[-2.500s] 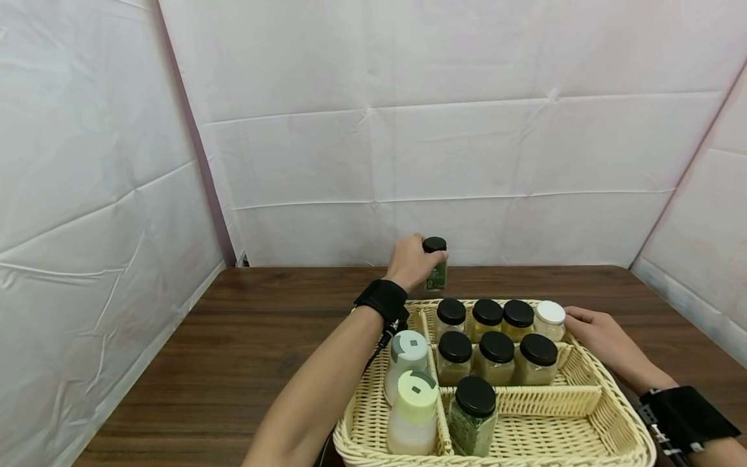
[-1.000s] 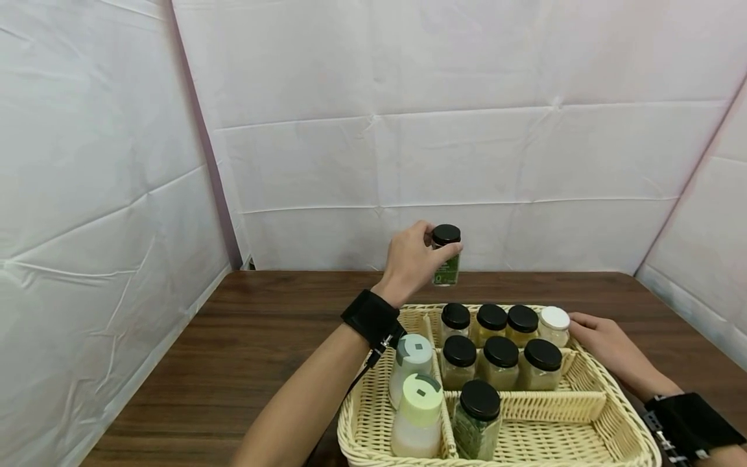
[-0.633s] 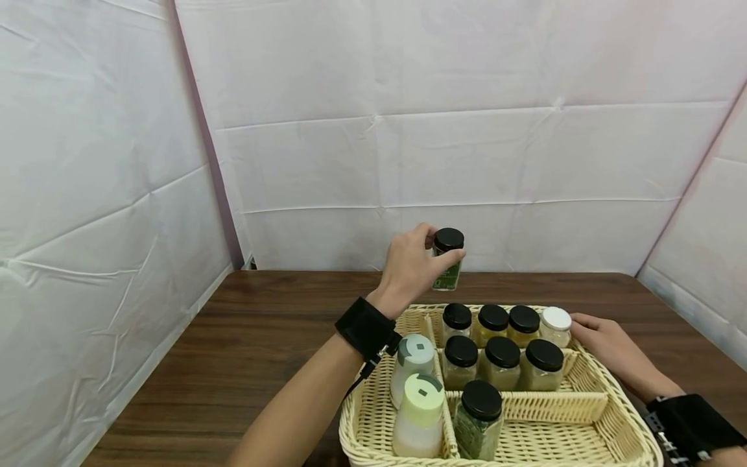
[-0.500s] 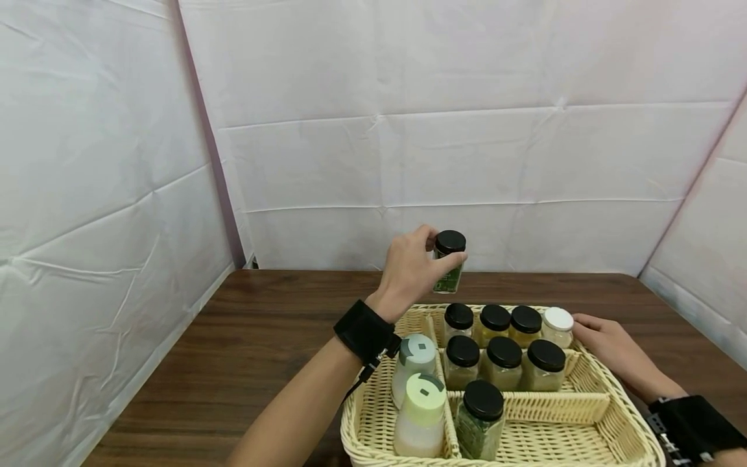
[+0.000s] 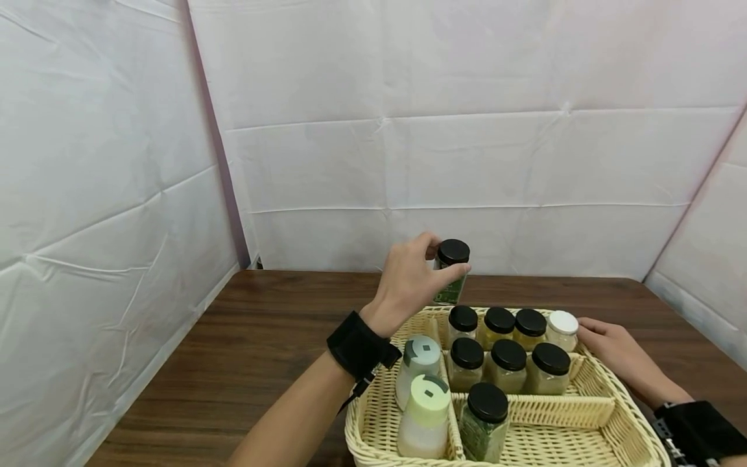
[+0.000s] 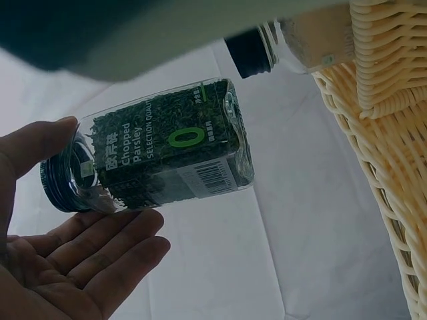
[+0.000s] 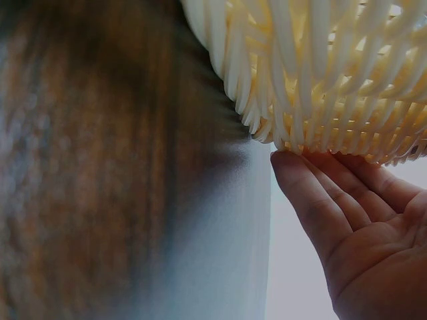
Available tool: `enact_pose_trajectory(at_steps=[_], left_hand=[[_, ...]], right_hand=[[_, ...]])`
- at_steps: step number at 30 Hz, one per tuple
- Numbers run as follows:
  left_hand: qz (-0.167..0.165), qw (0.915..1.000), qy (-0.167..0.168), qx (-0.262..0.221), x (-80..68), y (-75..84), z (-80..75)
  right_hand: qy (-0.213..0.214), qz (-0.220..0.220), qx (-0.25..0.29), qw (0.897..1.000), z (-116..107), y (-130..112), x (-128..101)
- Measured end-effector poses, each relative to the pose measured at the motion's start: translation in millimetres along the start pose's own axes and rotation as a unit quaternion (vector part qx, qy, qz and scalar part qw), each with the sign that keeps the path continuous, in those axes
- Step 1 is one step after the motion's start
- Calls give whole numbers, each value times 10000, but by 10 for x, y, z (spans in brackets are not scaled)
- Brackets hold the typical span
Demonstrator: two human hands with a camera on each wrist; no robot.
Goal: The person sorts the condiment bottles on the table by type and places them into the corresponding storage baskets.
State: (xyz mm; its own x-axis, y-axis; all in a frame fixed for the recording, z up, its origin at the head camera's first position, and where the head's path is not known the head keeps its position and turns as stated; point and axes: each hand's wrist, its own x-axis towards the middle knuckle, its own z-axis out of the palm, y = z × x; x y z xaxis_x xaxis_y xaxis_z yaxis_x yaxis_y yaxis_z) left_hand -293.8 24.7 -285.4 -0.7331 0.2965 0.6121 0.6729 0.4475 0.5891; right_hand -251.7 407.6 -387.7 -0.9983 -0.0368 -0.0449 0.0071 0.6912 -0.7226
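Observation:
My left hand (image 5: 408,279) pinches a jar of chopped parsley (image 6: 167,147) near its black lid, thumb on one side and fingers on the other. In the head view the jar hangs slightly tilted just behind the back rim of the wicker basket (image 5: 627,405). Its label, reading "Chopped Parsley", shows in the left wrist view. My right hand (image 7: 367,227) touches the outside of the basket with nearly straight fingers. In the head view it lies at the back right corner, beside a white-lidded jar (image 5: 563,331); its thumb is hard to make out.
Black-lidded jars (image 5: 508,366) stand in two rows in the basket's rear compartments. A jar of green herbs (image 5: 484,421) is in the front compartment. A pale green-capped bottle (image 5: 424,415) and a grey-capped bottle (image 5: 419,366) fill the left one. White sheeting (image 5: 467,162) encloses the wooden table (image 5: 233,363).
The parsley jar in my left hand rose, then came down toward the basket's back rim, moving slightly right and tilting. My right hand stays at the basket's corner. The head view shifted slightly.

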Motion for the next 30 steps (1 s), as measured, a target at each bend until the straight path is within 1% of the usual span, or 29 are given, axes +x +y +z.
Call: enact_pose_trajectory(at_steps=[9, 12, 16, 19, 23, 30], left_hand=[[140, 9999, 36, 3, -114, 72, -41], [137, 9999, 47, -24, -154, 91, -44], [113, 9997, 56, -201, -195, 113, -54], [124, 9993, 96, -325, -205, 129, -67], [138, 9992, 135, -349, -215, 160, -94], [239, 9989, 154, -376, -255, 217, -119]], right_hand=[[2, 63, 66, 10000, -21, 6, 4], [29, 55, 135, 9999, -20, 4, -1], [-2, 61, 229, 9997, -20, -4, -9], [8, 65, 101, 9999, -26, -13, -4], [57, 6, -97, 9999, -28, -20, 14], [21, -29, 15, 10000, -13, -16, 24]])
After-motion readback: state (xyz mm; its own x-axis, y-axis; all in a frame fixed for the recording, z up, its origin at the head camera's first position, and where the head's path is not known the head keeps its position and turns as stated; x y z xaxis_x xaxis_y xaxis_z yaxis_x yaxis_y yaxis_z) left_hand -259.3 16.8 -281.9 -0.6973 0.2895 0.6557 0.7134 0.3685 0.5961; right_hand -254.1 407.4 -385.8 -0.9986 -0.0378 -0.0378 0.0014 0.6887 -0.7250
